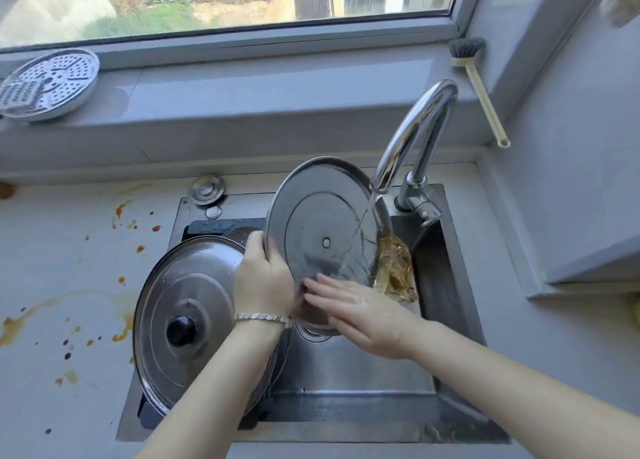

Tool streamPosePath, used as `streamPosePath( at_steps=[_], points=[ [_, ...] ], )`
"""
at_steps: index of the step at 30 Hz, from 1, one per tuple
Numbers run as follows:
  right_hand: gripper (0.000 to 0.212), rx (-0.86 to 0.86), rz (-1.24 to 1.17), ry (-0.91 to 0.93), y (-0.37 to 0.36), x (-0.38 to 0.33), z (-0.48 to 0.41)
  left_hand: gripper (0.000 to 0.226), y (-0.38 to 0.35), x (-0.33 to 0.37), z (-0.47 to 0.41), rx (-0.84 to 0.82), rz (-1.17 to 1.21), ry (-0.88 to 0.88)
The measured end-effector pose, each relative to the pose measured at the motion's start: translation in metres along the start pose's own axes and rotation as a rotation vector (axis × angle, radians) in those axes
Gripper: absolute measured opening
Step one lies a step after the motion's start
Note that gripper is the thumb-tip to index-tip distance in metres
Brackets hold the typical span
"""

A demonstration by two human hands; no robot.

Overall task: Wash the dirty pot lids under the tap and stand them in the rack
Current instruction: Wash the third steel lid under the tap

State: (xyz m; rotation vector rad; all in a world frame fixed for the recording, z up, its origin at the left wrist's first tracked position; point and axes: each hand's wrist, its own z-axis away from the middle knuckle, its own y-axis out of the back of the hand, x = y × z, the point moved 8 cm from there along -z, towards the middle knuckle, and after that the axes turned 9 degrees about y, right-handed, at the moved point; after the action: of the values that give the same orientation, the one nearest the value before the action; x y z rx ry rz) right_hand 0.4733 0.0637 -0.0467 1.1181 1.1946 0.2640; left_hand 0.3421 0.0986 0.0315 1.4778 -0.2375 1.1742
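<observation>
I hold a steel pot lid (322, 216) tilted over the sink, its underside facing me. My left hand (263, 278) grips its left rim. My right hand (353, 309) lies flat with fingers apart on the lid's lower part. Water from the curved tap (415, 126) runs onto the lid's right side and brownish water pours off the right edge. A second, larger lid (194, 313) with a black knob leans in the left part of the sink (346, 382). No rack shows.
The counter (69, 285) left of the sink is spattered with orange-brown sauce. A perforated steamer plate (48, 82) rests on the window sill at left. A dish brush (478, 84) leans in the right corner. A small round metal cap (206, 189) sits behind the sink.
</observation>
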Motion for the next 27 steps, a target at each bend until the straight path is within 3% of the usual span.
streamPosePath(
  at_steps=[2,4,6,10,14,18,20,22,27],
  points=[
    [0.055,-0.008,-0.014,-0.133,-0.014,0.018,0.029,0.009,0.003,0.019,-0.006,-0.017,-0.221,-0.053],
    [0.042,-0.033,-0.078,-0.313,-0.023,0.034,0.051,0.003,-0.005,0.034,-0.006,-0.091,-0.441,-0.068],
    [0.033,0.039,-0.143,-0.425,-0.021,0.042,0.06,0.012,-0.02,0.043,0.0,-0.171,-0.608,-0.081],
    [0.03,0.238,-0.17,-0.533,0.0,0.045,0.059,0.027,-0.05,0.045,0.014,-0.266,-0.777,-0.094],
    [0.032,0.162,-0.13,-0.608,0.003,0.05,0.058,0.027,-0.058,0.039,0.018,-0.239,-0.914,-0.139],
    [0.037,0.091,-0.134,-0.796,-0.003,0.061,0.064,0.024,-0.043,0.026,0.012,-0.218,-0.808,-0.069],
    [0.047,0.144,-0.226,-0.828,-0.008,0.06,0.058,0.019,-0.031,0.014,0.007,-0.213,-0.629,0.003],
    [0.059,0.238,-0.294,-0.833,-0.009,0.057,0.045,0.031,-0.025,0.0,0.004,-0.222,-0.439,0.074],
    [0.066,0.363,-0.094,-1.011,0.007,0.075,0.015,0.035,-0.025,-0.02,0.015,-0.222,-0.204,0.171]
  ],
)
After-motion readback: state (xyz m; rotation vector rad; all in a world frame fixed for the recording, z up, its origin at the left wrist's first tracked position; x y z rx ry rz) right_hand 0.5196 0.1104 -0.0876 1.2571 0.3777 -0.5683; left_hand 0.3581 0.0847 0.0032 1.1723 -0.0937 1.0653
